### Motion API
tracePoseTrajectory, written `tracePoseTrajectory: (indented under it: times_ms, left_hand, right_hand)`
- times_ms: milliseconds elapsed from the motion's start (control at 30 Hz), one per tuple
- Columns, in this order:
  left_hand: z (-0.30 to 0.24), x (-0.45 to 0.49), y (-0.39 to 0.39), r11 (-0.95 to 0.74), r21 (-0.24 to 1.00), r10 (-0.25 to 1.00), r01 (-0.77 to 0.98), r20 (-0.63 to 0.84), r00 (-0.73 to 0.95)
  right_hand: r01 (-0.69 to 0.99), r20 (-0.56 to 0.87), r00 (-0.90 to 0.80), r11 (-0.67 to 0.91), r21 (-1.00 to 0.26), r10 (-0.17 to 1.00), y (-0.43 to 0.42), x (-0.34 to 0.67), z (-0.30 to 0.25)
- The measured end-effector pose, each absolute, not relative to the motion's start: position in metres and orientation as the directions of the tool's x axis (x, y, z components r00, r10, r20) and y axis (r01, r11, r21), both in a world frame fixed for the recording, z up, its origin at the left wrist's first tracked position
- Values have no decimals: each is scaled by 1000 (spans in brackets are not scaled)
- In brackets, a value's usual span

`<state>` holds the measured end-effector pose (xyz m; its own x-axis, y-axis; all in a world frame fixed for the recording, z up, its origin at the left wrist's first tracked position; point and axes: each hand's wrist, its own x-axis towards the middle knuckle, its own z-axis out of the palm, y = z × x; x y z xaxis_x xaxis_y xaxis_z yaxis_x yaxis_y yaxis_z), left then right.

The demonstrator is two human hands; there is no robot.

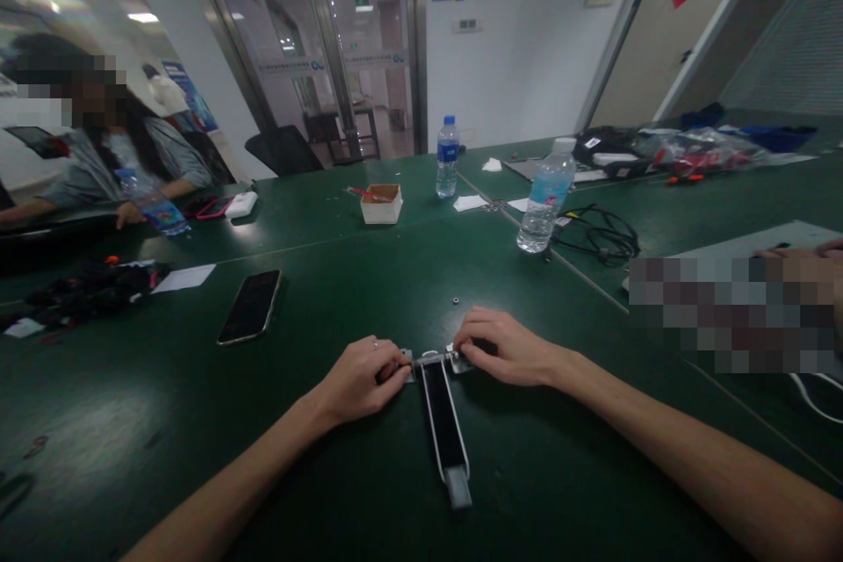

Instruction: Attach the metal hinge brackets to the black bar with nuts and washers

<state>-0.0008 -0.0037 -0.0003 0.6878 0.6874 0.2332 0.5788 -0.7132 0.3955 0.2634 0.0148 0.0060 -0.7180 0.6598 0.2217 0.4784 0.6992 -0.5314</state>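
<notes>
A long narrow black part with a silver metal frame [444,421] lies on the green table [369,290], its far end carrying a small metal crosspiece [435,358]. My left hand [361,379] is closed in a pinch on the left end of that crosspiece. My right hand [504,348] is curled over its right end, fingers pressed on a small metal bracket. A tiny metal nut or washer [455,301] lies just beyond my hands.
A black phone [251,306] lies to the left. A small white box [381,203] and two water bottles [545,206] [447,156] stand farther back, with a black cable [602,239]. A seated person [98,149] is at far left; another person's arm [803,259] at right.
</notes>
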Motion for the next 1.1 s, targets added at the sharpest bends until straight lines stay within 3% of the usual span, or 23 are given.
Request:
tracePoseTrajectory:
  times_ms: [167,1100]
  left_hand:
    - [0,-1,-4,-710,405,688,576,227,689]
    - [-3,-1,-2,-718,405,681,566,239,692]
  right_hand:
    - [450,279,-707,718,-531,650,14,263,5]
    - [461,271,-725,738,-493,634,14,262,5]
